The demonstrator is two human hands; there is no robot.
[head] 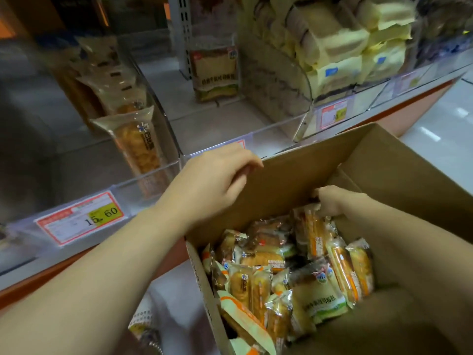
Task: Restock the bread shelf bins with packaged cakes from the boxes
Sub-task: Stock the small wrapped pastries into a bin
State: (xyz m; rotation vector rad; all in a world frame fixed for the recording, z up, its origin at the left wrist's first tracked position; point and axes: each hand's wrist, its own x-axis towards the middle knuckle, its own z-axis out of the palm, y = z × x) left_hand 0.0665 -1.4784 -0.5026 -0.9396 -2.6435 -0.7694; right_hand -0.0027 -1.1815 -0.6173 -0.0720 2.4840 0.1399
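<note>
An open cardboard box [294, 180] stands in front of the shelf, tilted toward the camera, and its bottom is heaped with packaged cakes [281, 272] in clear and orange wrappers, lying every way. The left hand [212, 180] reaches to the far flap of the box, its fingers curled over the flap's upper edge and gripping it. The right hand [335, 201] is down inside the box against the far wall, fingers curled round the top end of an upright pack [313, 231] with an orange stripe. Behind the box run three clear bins. The left bin [133, 198] holds a row of long loaves [138, 144] standing on end, and a red-edged tag [79, 216] on its front reads 15.60. The middle bin [268, 129] holds one brown bag [215, 73] upright at the back, with bare floor in front of it. The right bin [294, 98] is stacked high with pale yellow packs [345, 47] and carries a second tag [332, 115], too blurred to read. A light tiled floor [448, 119] shows at the right.
</note>
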